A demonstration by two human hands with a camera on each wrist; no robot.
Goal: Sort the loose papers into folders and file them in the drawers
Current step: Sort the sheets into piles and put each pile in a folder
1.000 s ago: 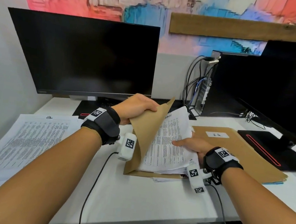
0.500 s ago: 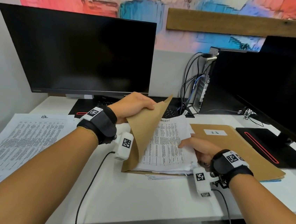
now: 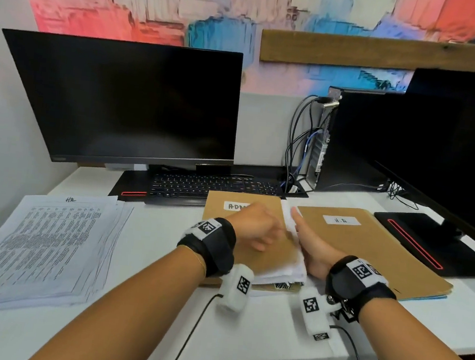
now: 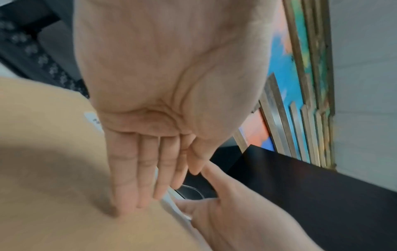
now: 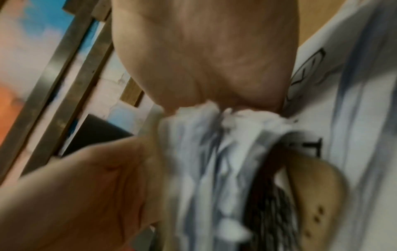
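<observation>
Pressing folder [image 3: 244, 213] shut, papers [image 3: 292, 262] inside

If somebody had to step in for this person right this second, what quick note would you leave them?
Left hand: fingers flat, pressing the cover of the closed ADMIN folder.
Right hand: open, its edge squaring the white sheets sticking out of that folder's right side.
H.R. folder: closed, on the desk to the right.
Loose paper stack marked HR: on the desk at far left.
Done: the ADMIN folder is filled and closed.
Left: tuck in its sheets, put the HR stack into the H.R. folder, file both. No drawers are in view.
</observation>
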